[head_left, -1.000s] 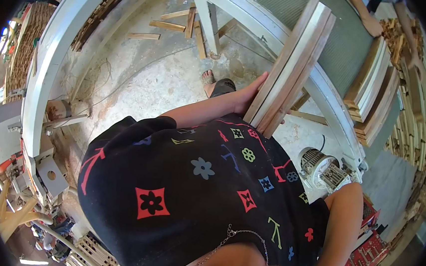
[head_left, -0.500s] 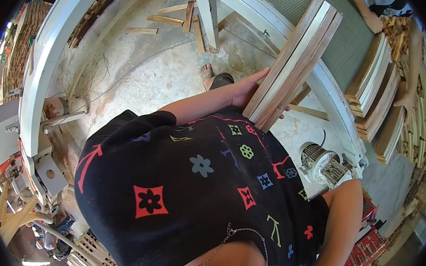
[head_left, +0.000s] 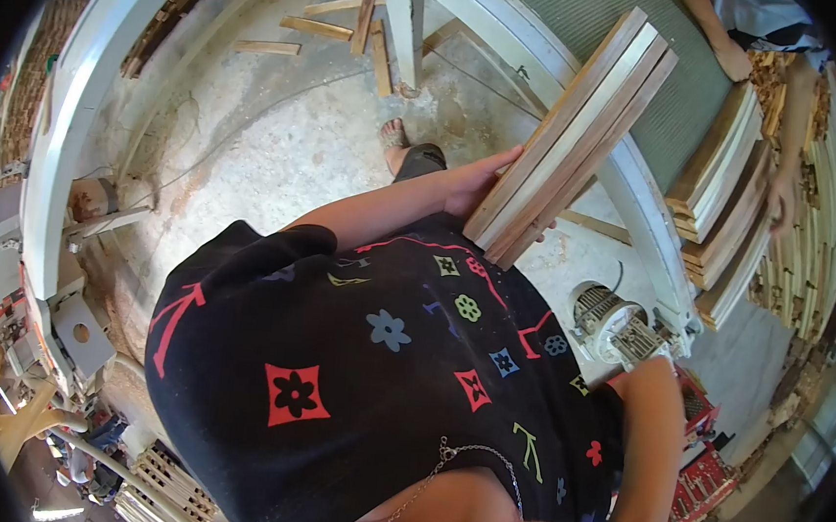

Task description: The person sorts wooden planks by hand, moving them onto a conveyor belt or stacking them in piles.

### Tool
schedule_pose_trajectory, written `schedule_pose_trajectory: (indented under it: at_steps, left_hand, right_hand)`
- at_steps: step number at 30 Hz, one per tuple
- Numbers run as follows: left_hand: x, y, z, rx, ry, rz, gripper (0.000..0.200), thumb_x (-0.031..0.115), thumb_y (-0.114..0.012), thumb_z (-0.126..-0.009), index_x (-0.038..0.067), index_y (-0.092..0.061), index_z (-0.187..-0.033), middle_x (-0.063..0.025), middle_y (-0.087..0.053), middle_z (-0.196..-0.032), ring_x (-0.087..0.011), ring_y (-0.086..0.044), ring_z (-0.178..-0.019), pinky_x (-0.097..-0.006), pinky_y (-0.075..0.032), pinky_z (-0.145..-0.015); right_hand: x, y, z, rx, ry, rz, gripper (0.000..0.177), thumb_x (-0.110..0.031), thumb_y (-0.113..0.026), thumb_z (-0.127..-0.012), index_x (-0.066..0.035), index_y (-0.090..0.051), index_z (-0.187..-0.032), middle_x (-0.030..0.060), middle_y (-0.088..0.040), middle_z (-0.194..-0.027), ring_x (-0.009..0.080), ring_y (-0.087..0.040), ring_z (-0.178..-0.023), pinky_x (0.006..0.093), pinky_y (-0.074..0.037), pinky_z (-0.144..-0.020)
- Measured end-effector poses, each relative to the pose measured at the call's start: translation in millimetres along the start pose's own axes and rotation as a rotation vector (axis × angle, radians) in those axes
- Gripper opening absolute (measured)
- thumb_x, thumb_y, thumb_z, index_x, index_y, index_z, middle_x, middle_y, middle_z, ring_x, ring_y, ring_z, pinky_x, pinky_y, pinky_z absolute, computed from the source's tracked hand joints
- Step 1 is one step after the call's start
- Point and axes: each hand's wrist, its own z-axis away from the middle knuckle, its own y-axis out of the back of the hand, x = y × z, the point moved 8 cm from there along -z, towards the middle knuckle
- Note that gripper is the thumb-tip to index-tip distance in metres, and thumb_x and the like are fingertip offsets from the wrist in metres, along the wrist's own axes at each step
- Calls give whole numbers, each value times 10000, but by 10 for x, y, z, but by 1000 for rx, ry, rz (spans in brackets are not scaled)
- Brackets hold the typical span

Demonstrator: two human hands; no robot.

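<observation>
My left hand (head_left: 473, 182) grips the lower end of a bundle of long wooden slats (head_left: 574, 131). The bundle stands tilted in front of my black patterned shirt, and its top leans over the pale frame of a conveyor (head_left: 639, 195). My right arm (head_left: 652, 446) hangs bent at my side. Its hand is hidden. More slats lie stacked (head_left: 723, 192) on the green belt (head_left: 604, 20) to the right of the bundle.
Another person's hands (head_left: 730, 58) rest on the belt and the stacked slats. An electric motor (head_left: 614, 327) sits under the conveyor end. Slat offcuts (head_left: 348, 25) lie on the concrete floor. Stacked wood fills the right edge, and a machine (head_left: 60, 321) stands at the left.
The bundle in my left hand has swung slightly rightward and lower. The other person's hand has slid down along the stacked slats, and those stacks have shifted toward the belt's end.
</observation>
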Motion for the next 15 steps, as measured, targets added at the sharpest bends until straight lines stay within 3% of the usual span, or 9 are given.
schedule_pose_trajectory:
  at_steps: [4, 6, 8, 10, 12, 14, 15]
  left_hand:
    - [-14, 30, 45, -14, 20, -6, 973, 782, -325, -894, 36, -298, -1517, -288, -408, -1469, -429, -453, -1330, -544, -329, -1128]
    - [-6, 36, 47, -24, -4, -21, 973, 777, -324, -898, 25, -300, -1514, -278, -410, -1472, -418, -448, -1337, -542, -327, -1131]
    - [-81, 134, 53, -18, 6, -5, 971, 778, -322, -899, 30, -298, -1517, -267, -410, -1477, -411, -444, -1342, -543, -327, -1131]
    - [-199, 443, 94, 143, 77, 14, 1029, 813, -352, -862, 10, -320, -1504, -244, -437, -1467, -375, -462, -1335, -517, -347, -1122]
    - [-287, 596, 135, 230, 114, 65, 1084, 849, -359, -827, -3, -334, -1495, -235, -445, -1464, -356, -469, -1334, -504, -358, -1117]
    - [-343, 620, 137, 236, 112, 161, 1135, 886, -346, -794, -10, -340, -1490, -239, -437, -1470, -356, -463, -1339, -506, -359, -1114]
    - [-336, 614, 107, 189, 113, 190, 1151, 896, -339, -783, -12, -338, -1490, -240, -432, -1473, -355, -457, -1344, -505, -356, -1115]
  right_hand:
    - [1233, -1160, 927, -295, -430, -21, 434, -456, -598, -909, -74, -644, -1110, 117, -655, -1095, 269, -601, -1080, 449, -408, -1000]
    - [1658, -2120, 1548, -713, -554, -142, 442, -476, -610, -894, -81, -648, -1090, 113, -655, -1062, 277, -595, -1074, 449, -387, -1022]
    - [1493, -2909, 2222, -1231, -372, -346, 450, -495, -622, -880, -88, -652, -1071, 109, -654, -1030, 285, -589, -1068, 450, -366, -1044]
    - [1058, -3156, 3050, -1905, -121, -581, 599, -490, -749, -795, -116, -599, -1238, 130, -601, -1272, 294, -500, -1268, 475, -360, -1037]
    - [845, -3260, 2950, -1447, -26, -856, 488, -482, -773, -698, -97, -616, -954, 90, -666, -747, 270, -646, -653, 428, -445, -579]
    - [709, -3367, 3236, -1931, 156, -832, 589, -519, -768, -740, -78, -547, -1061, 140, -668, -797, 349, -665, -876, 435, -504, -749]
    - [730, -3409, 3288, -1947, 122, -870, 613, -535, -769, -722, -77, -541, -1061, 138, -665, -778, 351, -664, -845, 439, -507, -739]
